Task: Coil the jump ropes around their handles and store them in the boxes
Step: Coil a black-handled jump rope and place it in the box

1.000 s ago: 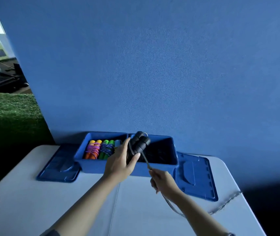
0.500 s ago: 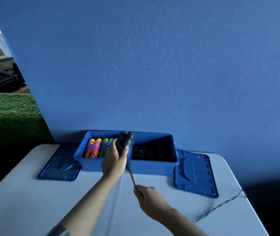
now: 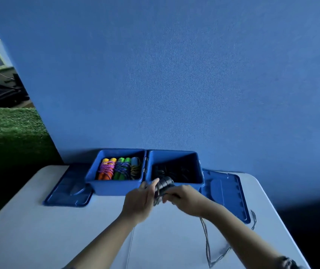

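Hands have closed in on each other since half a second ago: the right hand (image 3: 186,198), which then pulled the cord taut well below the bundle, now sits against the pair of black cylindrical jump-rope handles (image 3: 165,186) and pinches the thin dark braided rope (image 3: 206,241) at them. The left hand (image 3: 142,200) grips the handles from the other side, having dropped them lower, just in front of the right-hand blue plastic box (image 3: 176,184). That reads as another turn being laid on, yet a long tail of rope trails across the white folding table (image 3: 38,230) right of the box, so coiling looks far from finished. The left-hand blue plastic box (image 3: 114,186) holds bright bundles already wound. Motion blur smears the fingers and the wraps, so the number of turns cannot be told; the right-hand box's dark contents are murky.
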{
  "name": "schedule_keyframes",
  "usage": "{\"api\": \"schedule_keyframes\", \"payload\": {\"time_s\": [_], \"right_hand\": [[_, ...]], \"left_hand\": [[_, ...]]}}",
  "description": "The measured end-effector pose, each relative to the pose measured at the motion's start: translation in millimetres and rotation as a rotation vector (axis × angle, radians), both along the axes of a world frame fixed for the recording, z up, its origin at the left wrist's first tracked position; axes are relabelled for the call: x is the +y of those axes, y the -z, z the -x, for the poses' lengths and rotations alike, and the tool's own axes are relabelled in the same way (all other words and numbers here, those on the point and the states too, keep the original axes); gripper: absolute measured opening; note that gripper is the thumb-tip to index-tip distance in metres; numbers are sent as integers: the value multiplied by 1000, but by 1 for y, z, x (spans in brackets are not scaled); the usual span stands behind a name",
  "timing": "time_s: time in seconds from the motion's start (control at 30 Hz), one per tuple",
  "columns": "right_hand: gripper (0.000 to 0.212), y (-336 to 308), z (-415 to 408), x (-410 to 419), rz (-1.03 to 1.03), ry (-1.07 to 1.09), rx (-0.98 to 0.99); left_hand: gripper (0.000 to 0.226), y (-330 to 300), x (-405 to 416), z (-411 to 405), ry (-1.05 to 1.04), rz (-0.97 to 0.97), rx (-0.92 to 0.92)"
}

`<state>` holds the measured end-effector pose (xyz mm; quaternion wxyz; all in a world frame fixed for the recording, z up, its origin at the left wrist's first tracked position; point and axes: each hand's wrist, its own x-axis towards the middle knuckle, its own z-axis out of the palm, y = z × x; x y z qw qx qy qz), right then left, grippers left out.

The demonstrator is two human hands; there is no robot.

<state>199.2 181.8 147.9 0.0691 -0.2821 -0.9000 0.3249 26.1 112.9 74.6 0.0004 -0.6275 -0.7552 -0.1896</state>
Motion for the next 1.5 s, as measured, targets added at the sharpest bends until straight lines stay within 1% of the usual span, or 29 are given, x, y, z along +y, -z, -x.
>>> {"api": "schedule_keyframes", "payload": {"time_s": [0.07,0.13,0.23,0.33,0.4,0.47,0.63,0.7,0.83,0.87,0.9,0.97,1.07,1.13,1.2,1.27,1.33,1.4,1.47,1.5], "right_hand": [[19,5,-2,12,-11,33,23],[18,11,-2,21,-21,54,29],[16,20,-4,28,-25,68,31],[11,25,-8,34,18,60,67],[10,26,-12,41,6,45,82],[12,27,-16,48,38,53,107],[18,29,-24,54,153,135,205],[18,31,-25,55,200,168,203],[21,40,-35,60,245,278,215],[19,44,-37,61,249,307,199],[18,46,-38,59,257,321,181],[25,54,-36,53,304,320,165],[20,66,-26,42,365,337,180],[18,72,-17,32,375,352,186],[32,77,-9,21,355,359,173],[45,81,-2,9,288,346,126],[51,84,5,-3,246,339,108],[51,87,10,-14,231,350,102],[48,89,13,-24,240,362,106],[43,90,14,-29,247,365,115]], "left_hand": [[85,0,-4,-6,71,-8,-15],[87,-1,-7,-11,170,16,24],[71,-4,-11,-18,264,61,13],[71,-5,-15,-19,288,50,-8],[66,-4,-17,-20,375,11,-2],[60,-5,-18,-21,448,-36,-23],[51,-15,-12,-17,455,-105,-41],[50,-16,-10,-16,448,-123,-34],[48,-17,-11,-15,356,-159,-110],[47,-18,-11,-14,320,-165,-132],[48,-19,-10,-13,286,-175,-147],[47,-20,-7,-11,226,-194,-177],[49,-23,-1,-11,115,-210,-284],[53,-23,2,-12,44,-225,-318],[60,-21,4,-14,-15,-250,-331],[63,-18,6,-16,-73,-272,-368],[60,-14,7,-16,-130,-293,-396],[54,-13,8,-16,-197,-313,-434],[47,-14,10,-15,-282,-339,-494],[42,-15,12,-14,-338,-350,-531]]}}
